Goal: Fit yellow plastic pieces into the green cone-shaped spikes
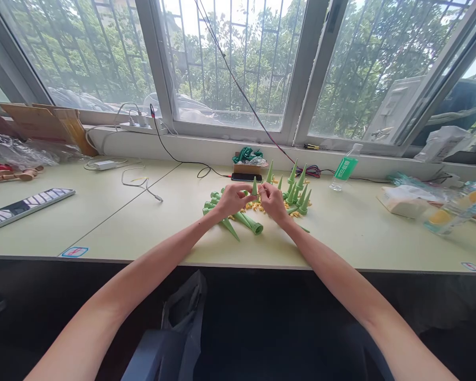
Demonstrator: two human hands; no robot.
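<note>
Over the middle of the table, my left hand (235,199) is closed around a green plastic spike (254,187), its tip pointing up. My right hand (272,201) is beside it with the fingers pinched together; whatever they hold is too small to make out. Green spikes (229,227) lie on their sides below and left of my left hand, one showing its hollow round end (257,228). Right of my right hand, several more spikes (300,182) stand upright. Small yellow pieces (257,207) are scattered between and under the hands.
Behind the hands are a small open box (248,168) with green wrapping and a dark phone (246,177). A bottle (346,167) stands to the right, near a tissue pack (405,201). A tablet-like device (27,207) and a white cable (145,184) lie left.
</note>
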